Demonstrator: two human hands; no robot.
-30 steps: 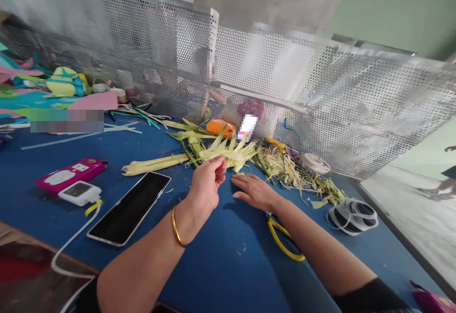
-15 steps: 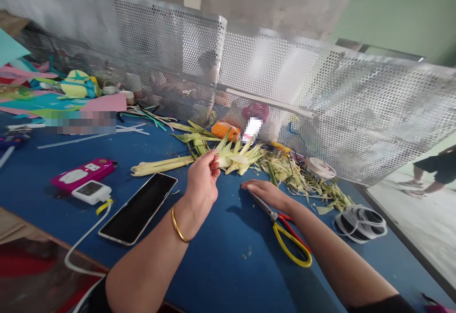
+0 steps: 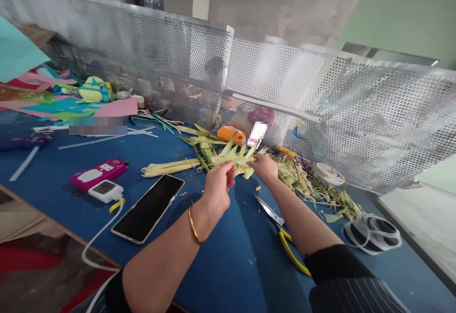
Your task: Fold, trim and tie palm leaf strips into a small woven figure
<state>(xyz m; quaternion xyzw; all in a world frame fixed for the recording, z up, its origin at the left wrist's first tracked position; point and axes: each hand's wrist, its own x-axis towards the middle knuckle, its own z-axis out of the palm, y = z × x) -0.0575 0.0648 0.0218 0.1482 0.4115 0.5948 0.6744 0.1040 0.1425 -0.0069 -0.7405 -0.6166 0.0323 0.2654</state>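
Pale leaf fan [image 3: 231, 159] sits mid-table, far side, pointed tips up and away from the person; blue tabletop [image 3: 221, 265] underneath. Left hand [image 3: 218, 184]: thumb and forefinger pinching the near edge of the leaves, other fingers curled in, gold bangle [image 3: 193, 225] at the wrist. Right hand [image 3: 264, 166]: bent over the fan's right side, fingertips at the leaves; from here can't tell whether they grip or just touch. Hands near each other, not touching.

Scissors [image 3: 274, 213] lie below the right hand, blades pointing away and leftward, yellow handle partly behind the forearm. Stalk bundle [image 3: 167, 167] left of the fan, flat on the table. Shredded leaf scraps [image 3: 302, 182] heaped to the right, white roll [image 3: 327, 174] just behind them, black-and-white coil [image 3: 372, 233] at their near right end. Orange packet [image 3: 231, 135] behind the fan, lit phone [image 3: 257, 133] next to it, tilted up, screen blurred out.

Left side: dark-screened phone [image 3: 149, 208] lying flat, then magenta device [image 3: 101, 173] with a small white unit [image 3: 106, 189] against it, white cable [image 3: 93, 241] running off the near edge. Coloured sheets [image 3: 117, 106] farther back. Perforated metal screen [image 3: 285, 75] stands along the far edge.
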